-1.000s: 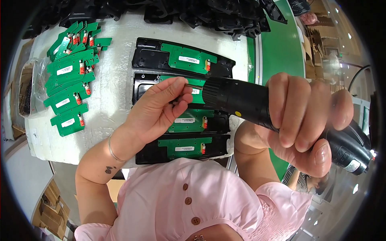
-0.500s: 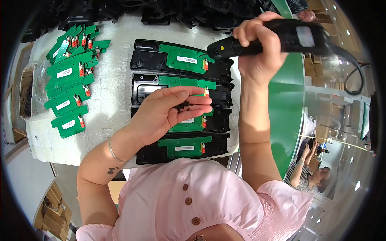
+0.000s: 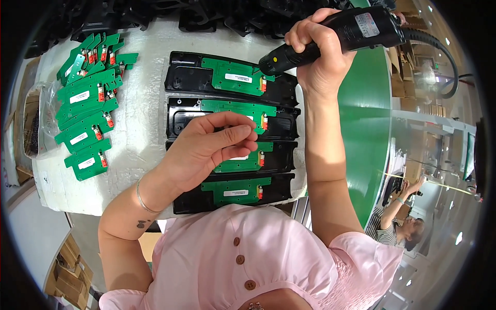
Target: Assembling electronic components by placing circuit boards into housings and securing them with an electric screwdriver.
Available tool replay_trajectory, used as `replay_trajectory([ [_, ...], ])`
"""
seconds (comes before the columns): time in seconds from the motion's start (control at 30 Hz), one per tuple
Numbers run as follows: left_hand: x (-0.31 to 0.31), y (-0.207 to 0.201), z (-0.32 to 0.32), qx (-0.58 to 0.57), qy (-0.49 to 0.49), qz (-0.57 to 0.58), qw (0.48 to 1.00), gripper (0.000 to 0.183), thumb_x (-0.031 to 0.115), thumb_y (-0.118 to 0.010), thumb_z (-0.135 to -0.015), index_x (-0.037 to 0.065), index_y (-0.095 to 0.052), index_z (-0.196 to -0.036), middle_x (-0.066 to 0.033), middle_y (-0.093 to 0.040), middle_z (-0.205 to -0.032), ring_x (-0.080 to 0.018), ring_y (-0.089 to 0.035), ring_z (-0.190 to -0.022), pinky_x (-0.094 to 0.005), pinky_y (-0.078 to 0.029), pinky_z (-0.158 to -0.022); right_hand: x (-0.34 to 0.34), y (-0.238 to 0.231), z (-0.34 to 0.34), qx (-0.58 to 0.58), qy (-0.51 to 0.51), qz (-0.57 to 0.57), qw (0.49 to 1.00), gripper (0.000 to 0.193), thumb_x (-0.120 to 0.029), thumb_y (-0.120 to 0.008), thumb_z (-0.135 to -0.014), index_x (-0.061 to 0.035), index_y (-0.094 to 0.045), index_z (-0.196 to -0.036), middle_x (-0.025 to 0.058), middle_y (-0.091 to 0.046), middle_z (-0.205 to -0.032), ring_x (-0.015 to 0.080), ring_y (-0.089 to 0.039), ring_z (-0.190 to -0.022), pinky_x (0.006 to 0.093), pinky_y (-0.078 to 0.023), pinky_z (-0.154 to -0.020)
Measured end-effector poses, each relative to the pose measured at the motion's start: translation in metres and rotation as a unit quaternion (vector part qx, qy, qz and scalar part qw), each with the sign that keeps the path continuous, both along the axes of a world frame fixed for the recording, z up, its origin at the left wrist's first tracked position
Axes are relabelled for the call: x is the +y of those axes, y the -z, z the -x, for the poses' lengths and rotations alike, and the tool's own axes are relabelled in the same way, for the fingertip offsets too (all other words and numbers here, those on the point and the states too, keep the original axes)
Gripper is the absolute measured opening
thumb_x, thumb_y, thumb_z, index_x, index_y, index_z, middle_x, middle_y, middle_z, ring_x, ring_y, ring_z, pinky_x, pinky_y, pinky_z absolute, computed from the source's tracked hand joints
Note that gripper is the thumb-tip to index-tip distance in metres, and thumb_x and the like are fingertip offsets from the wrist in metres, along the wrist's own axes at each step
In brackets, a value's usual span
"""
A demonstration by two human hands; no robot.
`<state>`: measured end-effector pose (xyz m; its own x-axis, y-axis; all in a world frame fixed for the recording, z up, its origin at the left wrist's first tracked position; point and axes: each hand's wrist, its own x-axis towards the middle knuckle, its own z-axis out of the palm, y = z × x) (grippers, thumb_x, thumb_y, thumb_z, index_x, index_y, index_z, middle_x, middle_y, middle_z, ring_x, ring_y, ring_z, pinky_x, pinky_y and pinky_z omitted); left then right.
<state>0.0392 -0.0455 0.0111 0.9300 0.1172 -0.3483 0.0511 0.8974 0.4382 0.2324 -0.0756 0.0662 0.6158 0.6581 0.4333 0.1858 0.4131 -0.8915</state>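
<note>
My right hand (image 3: 325,57) is wrapped round a black electric screwdriver (image 3: 346,33), tilted with its nose down to the left. Its nose is over the upper right of a green circuit board (image 3: 227,77) lying in the farthest black plastic panel (image 3: 188,77). Whether the bit touches the board I cannot tell. My left hand (image 3: 206,144) hovers over the middle panels, thumb and fingertips drawn together. The small black screws seen in its palm a moment earlier are hidden inside the curled fingers. Partly covered by this hand is the second panel's board (image 3: 237,107).
The nearest panel (image 3: 279,188) also holds a green board. At left lie several loose green boards (image 3: 80,95) in an overlapping pile, beside a clear plastic bag (image 3: 46,113). Dark plastic parts (image 3: 248,15) line the far edge. Another person (image 3: 392,222) sits at the right.
My left fingers have curled from an open palm, closing over the small black screws. My right hand and the screwdriver have shifted left, and the screwdriver's rear end has risen in the picture.
</note>
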Motion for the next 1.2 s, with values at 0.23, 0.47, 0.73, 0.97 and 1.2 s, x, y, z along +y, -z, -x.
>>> replay_trajectory([
  [0.23,0.002,0.008,0.001,-0.006,-0.020,0.067,0.998,0.017,0.009,-0.058,-0.084,0.000,-0.057,-0.098,-0.0079,-0.061,-0.089,-0.0141,-0.062,-0.080,-0.0205,-0.053,-0.071,0.004,0.000,0.001,-0.040,-0.042,0.005,0.998,0.005,-0.001,-0.047,-0.067,0.0013,-0.045,-0.071,0.0072,-0.043,-0.054,0.0159,-0.042,-0.044,0.0313,-0.041,-0.051],
  [0.47,0.001,0.010,0.002,-0.008,-0.055,0.127,0.990,0.015,0.011,-0.057,-0.085,0.002,-0.058,-0.096,-0.0059,-0.061,-0.088,-0.0121,-0.061,-0.080,-0.0187,-0.053,-0.069,-0.010,-0.009,0.014,0.046,-0.095,-0.072,0.992,0.015,-0.003,-0.046,-0.071,-0.0005,-0.047,-0.085,0.0023,-0.038,-0.056,0.0130,-0.039,-0.046,0.0287,-0.035,-0.049],
  [0.73,0.000,0.014,0.002,-0.029,-0.078,0.146,0.986,0.015,0.016,-0.056,-0.085,0.003,-0.058,-0.093,-0.0049,-0.060,-0.086,-0.0104,-0.060,-0.079,-0.0176,-0.052,-0.068,-0.062,-0.059,0.055,-0.009,-0.257,-0.126,0.958,0.018,-0.007,-0.056,-0.070,-0.0120,-0.043,-0.082,-0.0055,-0.050,-0.059,0.0053,-0.049,-0.050,0.0172,-0.036,-0.049],
  [0.97,-0.004,0.014,0.001,-0.053,-0.060,0.150,0.985,0.020,0.020,-0.053,-0.087,0.002,-0.057,-0.095,-0.0072,-0.060,-0.089,-0.0132,-0.060,-0.080,-0.0195,-0.052,-0.070,-0.064,-0.053,0.061,-0.024,-0.232,-0.125,0.964,0.020,-0.010,-0.056,-0.070,-0.0116,-0.043,-0.085,-0.0060,-0.049,-0.056,0.0048,-0.047,-0.048,0.0175,-0.036,-0.046],
  [1.2,-0.012,-0.003,-0.002,-0.013,0.023,0.097,0.995,0.035,0.015,-0.039,-0.093,-0.006,-0.041,-0.121,-0.0222,-0.049,-0.118,-0.0279,-0.054,-0.104,-0.0308,-0.047,-0.089,-0.035,-0.016,0.001,-0.011,-0.018,-0.098,0.995,0.020,-0.004,-0.048,-0.074,-0.0003,-0.044,-0.093,0.0048,-0.042,-0.059,0.0143,-0.040,-0.048,0.0301,-0.038,-0.052],
])
